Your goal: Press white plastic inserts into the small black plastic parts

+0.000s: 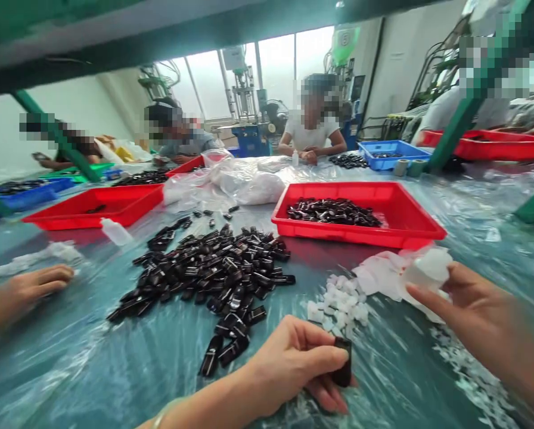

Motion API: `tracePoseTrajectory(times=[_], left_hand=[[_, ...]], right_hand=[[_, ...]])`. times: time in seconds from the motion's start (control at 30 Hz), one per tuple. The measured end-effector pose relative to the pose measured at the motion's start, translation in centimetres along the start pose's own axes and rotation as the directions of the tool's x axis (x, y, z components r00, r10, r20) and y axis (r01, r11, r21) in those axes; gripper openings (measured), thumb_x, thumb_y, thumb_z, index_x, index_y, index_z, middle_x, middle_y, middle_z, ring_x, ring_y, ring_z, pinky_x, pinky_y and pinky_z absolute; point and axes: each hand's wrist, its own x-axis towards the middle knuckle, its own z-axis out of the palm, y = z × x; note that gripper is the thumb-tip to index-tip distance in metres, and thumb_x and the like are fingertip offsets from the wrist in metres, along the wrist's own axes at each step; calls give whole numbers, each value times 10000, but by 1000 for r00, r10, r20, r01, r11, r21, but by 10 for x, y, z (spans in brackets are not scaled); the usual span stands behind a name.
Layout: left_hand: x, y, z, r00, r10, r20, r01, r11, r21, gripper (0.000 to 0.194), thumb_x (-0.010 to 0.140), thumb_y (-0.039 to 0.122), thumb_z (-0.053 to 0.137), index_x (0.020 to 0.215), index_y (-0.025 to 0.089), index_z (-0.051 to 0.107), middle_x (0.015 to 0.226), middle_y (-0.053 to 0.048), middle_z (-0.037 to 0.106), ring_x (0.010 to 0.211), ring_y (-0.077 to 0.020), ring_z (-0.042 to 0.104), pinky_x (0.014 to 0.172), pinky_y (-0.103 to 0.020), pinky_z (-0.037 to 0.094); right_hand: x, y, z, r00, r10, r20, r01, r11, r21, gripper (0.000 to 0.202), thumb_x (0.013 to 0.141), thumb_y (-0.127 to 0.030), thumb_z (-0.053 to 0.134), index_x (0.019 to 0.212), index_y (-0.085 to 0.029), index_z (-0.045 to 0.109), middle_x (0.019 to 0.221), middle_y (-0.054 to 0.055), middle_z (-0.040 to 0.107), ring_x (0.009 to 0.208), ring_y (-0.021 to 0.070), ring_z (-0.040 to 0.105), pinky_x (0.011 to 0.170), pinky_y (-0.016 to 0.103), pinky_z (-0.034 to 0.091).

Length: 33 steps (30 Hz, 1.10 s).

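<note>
My left hand (289, 363) is closed, pinching a small black plastic part (342, 362) upright between thumb and fingers. On the right, my right hand (477, 304) grips a translucent white squeeze bottle (428, 267), held above a crumpled white cloth (381, 274). Between the hands lies a heap of small whitish translucent pieces (341, 304). A large pile of glossy black parts (222, 268) spreads over the plastic-covered table (168, 369), beyond my left hand. More tiny clear pieces (472, 369) are scattered below my right wrist.
A red tray (356, 235) half full of black parts stands ahead. Another red tray (97, 205) and a white bottle (115, 231) are at left, near a co-worker's hand (34, 289). Plastic bags (244, 179) lie mid-table. Several people sit around; a green frame bar (477, 89) slants at right.
</note>
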Motion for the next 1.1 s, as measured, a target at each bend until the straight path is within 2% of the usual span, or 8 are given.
tracePoseTrajectory(times=[0.03, 0.13, 0.27, 0.53, 0.77, 0.9, 1.0, 1.1], left_hand=[[1, 1, -1, 1000, 9, 3, -9, 1000, 13, 338, 677, 388, 649, 686, 50, 660, 686, -94, 654, 474, -86, 602, 419, -118, 443], [1, 3, -2, 1000, 25, 6, -26, 999, 22, 381, 719, 424, 609, 701, 46, 647, 711, -119, 661, 500, -107, 620, 420, -120, 436], [0, 5, -2, 1000, 27, -10, -27, 1000, -14, 423, 770, 447, 544, 710, 39, 637, 720, -134, 659, 513, -115, 626, 430, -123, 442], [-2, 9, 0, 998, 34, -53, -39, 995, -96, 436, 800, 456, 495, 792, 43, 632, 773, -152, 668, 547, -140, 643, 449, -148, 475], [-1, 8, -1, 997, 58, -41, -62, 990, -125, 442, 808, 440, 488, 816, 25, 640, 776, -174, 671, 545, -148, 647, 448, -150, 487], [-2, 7, -1, 998, 49, -36, -53, 991, -122, 462, 819, 441, 467, 819, 16, 650, 787, -180, 672, 540, -148, 648, 452, -155, 494], [-2, 7, -2, 998, 52, -35, -56, 990, -131, 489, 822, 458, 453, 814, 13, 655, 795, -185, 671, 542, -149, 650, 450, -151, 492], [-1, 6, -2, 998, 52, -39, -57, 989, -135, 503, 823, 467, 447, 811, 10, 657, 792, -187, 672, 543, -148, 650, 451, -151, 492]], right_hand=[[8, 3, -4, 999, 49, 22, -50, 998, 37, 173, 782, -287, 593, 926, -196, 614, 777, 27, 683, 702, 187, 664, 507, 211, 491], [24, 16, -10, 991, 125, -48, -120, 989, 86, 224, 820, -316, 538, 983, -163, 561, 832, 66, 690, 687, 185, 667, 522, 224, 510], [30, 38, -12, 976, 204, -76, -195, 974, 112, 235, 836, -342, 525, 954, -141, 548, 850, 54, 663, 721, 166, 652, 592, 248, 527], [31, 63, -16, 929, 368, -28, -369, 927, -66, 275, 908, -327, 401, 889, -120, 581, 757, -13, 571, 606, 79, 562, 519, 199, 467], [36, 59, -11, 873, 486, -38, -485, 857, -176, 234, 813, -325, 571, 932, -124, 559, 774, 0, 598, 602, 93, 566, 527, 230, 477], [38, 54, -21, 874, 483, -64, -484, 848, -215, 536, 682, -381, 653, 1126, -131, 486, 961, 116, 626, 811, 220, 617, 607, 296, 500], [38, 36, -33, 884, 445, -143, -467, 827, -313, 697, 631, -396, 657, 1215, -110, 406, 1072, 181, 579, 937, 303, 571, 704, 383, 472], [32, 7, -37, 909, 332, -250, -410, 817, -405, 638, 621, -360, 653, 1164, -112, 428, 1105, 202, 528, 965, 323, 520, 751, 418, 427]])
